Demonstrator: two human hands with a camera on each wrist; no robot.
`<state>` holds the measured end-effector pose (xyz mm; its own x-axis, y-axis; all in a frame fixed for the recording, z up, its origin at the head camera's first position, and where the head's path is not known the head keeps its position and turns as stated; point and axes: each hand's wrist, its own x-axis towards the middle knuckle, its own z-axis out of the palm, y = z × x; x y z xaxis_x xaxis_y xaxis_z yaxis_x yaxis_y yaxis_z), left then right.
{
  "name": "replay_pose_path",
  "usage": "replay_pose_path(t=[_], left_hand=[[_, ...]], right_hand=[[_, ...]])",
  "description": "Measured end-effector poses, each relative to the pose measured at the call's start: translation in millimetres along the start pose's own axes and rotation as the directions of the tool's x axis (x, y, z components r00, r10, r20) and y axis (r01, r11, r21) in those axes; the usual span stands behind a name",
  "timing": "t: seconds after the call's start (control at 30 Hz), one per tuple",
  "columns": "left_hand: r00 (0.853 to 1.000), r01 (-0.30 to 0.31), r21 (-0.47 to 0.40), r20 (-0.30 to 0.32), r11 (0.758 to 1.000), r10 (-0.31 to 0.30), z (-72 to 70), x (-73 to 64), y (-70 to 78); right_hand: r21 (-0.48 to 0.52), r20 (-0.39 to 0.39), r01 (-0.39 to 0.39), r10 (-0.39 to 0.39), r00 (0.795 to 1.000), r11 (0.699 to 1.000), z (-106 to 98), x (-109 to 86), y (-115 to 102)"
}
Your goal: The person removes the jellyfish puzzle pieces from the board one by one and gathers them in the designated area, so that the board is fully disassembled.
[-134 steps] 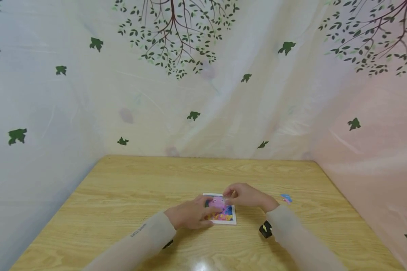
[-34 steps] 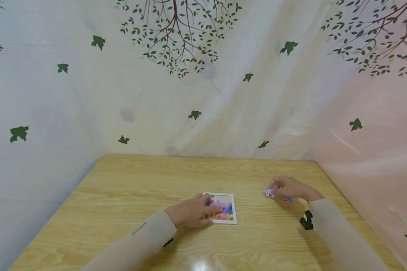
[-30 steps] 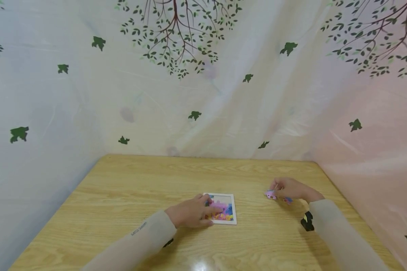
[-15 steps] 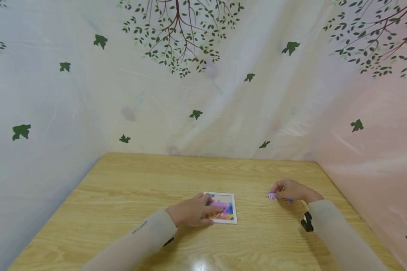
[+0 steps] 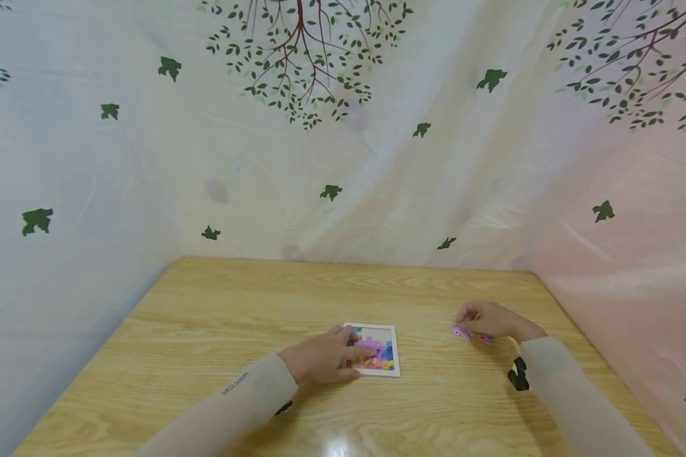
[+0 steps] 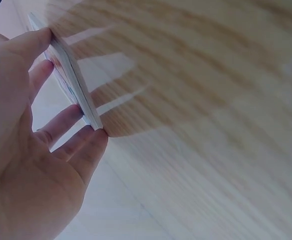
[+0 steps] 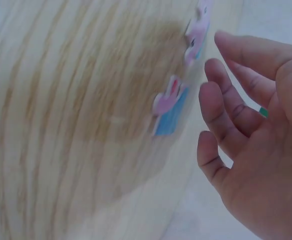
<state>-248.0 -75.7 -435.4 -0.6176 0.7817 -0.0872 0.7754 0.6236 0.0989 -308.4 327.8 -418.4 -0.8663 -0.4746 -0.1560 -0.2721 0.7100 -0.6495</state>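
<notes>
In the head view my left hand lies spread over the left side of a small white-framed jigsaw puzzle. Its fingertips touch the frame and the picture, as the left wrist view also shows. The picture is pink, blue and yellow, and the upper part of the tray shows bare pale backing. To the right, my right hand hovers with loosely bent fingers just above two puzzle pieces. One pink piece with eyes is near the fingertips; a pink and blue piece lies closer to the palm.
The wooden table carries both puzzle and pieces. A pale curtain printed with leaves and branches closes off the back and both sides. A black strap device sits at the right wrist.
My right hand has moved right from the puzzle with the pink eyed piece and let it down beside the other piece. The puzzle's upper part is now uncovered. The left hand stays.
</notes>
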Motion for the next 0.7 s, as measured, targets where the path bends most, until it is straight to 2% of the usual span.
replay_pose_path(t=[0.2,0.43,0.7], left_hand=[[0.999,0.02,-0.093,-0.036,0.995,-0.023,0.6,0.2,1.2],[0.999,0.006,-0.037,-0.051,0.999,-0.007,-1.8,-3.0,4.5],[0.999,0.021,-0.022,-0.034,1.0,-0.022,-4.2,-6.8,9.1]], right_hand=[[-0.008,-0.015,0.005,-0.005,1.0,1.0,5.0,9.2,-11.4],[0.025,0.014,0.019,-0.02,1.0,1.0,22.2,25.5,-31.9],[-0.061,0.009,0.186,-0.186,0.982,0.981,48.9,46.6,-58.8]])
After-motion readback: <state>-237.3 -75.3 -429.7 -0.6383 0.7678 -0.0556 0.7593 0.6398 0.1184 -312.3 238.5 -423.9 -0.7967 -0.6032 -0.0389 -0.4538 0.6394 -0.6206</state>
